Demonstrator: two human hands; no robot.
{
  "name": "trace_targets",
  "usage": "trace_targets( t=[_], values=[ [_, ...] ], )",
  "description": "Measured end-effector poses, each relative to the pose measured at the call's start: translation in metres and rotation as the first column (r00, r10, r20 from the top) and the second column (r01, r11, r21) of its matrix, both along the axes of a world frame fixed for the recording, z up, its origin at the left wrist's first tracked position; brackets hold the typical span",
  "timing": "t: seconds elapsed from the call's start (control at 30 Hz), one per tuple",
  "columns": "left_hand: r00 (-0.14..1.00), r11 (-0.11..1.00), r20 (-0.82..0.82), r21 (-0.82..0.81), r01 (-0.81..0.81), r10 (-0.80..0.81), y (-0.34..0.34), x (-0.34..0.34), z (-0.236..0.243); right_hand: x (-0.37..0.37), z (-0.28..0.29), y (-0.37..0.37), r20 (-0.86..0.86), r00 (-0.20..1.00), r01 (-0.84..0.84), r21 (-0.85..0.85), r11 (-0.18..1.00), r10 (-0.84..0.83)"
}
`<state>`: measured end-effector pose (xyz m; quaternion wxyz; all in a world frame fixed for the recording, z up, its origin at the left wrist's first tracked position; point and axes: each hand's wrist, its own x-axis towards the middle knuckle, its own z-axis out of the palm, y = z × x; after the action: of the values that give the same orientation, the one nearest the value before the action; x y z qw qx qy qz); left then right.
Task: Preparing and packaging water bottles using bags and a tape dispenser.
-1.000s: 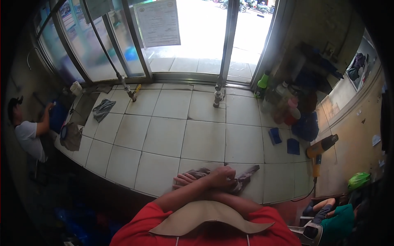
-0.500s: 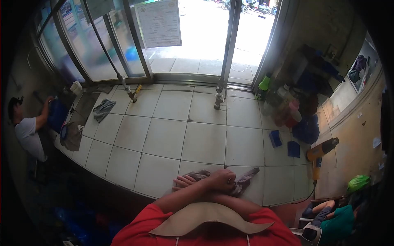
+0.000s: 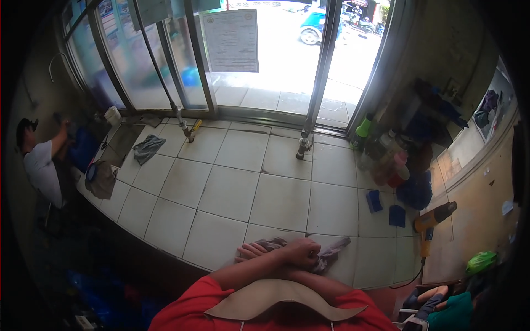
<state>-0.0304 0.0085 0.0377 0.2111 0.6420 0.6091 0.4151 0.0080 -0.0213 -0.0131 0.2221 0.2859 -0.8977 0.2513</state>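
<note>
My forearms cross at the near edge of the white tiled counter (image 3: 280, 197). The left arm lies on top, and its hand (image 3: 301, 252) is closed in a fist against a crumpled greyish-purple rag (image 3: 333, 255) that sticks out to the right. From underneath, my right hand (image 3: 251, 252) comes out on the left, its fingers stretched over the counter next to a bunched dark part of the rag (image 3: 271, 243). The palm and the middle of the rag are hidden by the crossed arms.
Two metal pipe fittings (image 3: 302, 148) rise at the back by the window. Bottles (image 3: 361, 132), blue sponge-like pieces (image 3: 374, 201) and a yellow heat gun (image 3: 435, 217) stand or lie on the right. A grey cloth (image 3: 149, 149) lies on the left. One person (image 3: 47, 171) works far left; another (image 3: 450, 309) sits lower right.
The whole view has shifted, so the counter and window appear slightly lower and further right. My hands stay crossed on the rag. A blue vehicle has come into sight outside.
</note>
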Motion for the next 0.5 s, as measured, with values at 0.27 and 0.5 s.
trace_targets(
  t=[0.27,0.5],
  values=[
    [0.999,0.997,0.027,0.074,0.035,-0.037,0.0011,-0.0031,-0.0017,-0.0028,0.004,0.0004,-0.014,1.0,-0.021,-0.047,0.999,0.021],
    [0.996,0.993,-0.006,0.063,0.095,-0.094,0.0004,-0.003,0.0009,-0.001,0.0041,0.0028,-0.026,1.0,0.004,0.015,1.0,-0.004]
  ],
)
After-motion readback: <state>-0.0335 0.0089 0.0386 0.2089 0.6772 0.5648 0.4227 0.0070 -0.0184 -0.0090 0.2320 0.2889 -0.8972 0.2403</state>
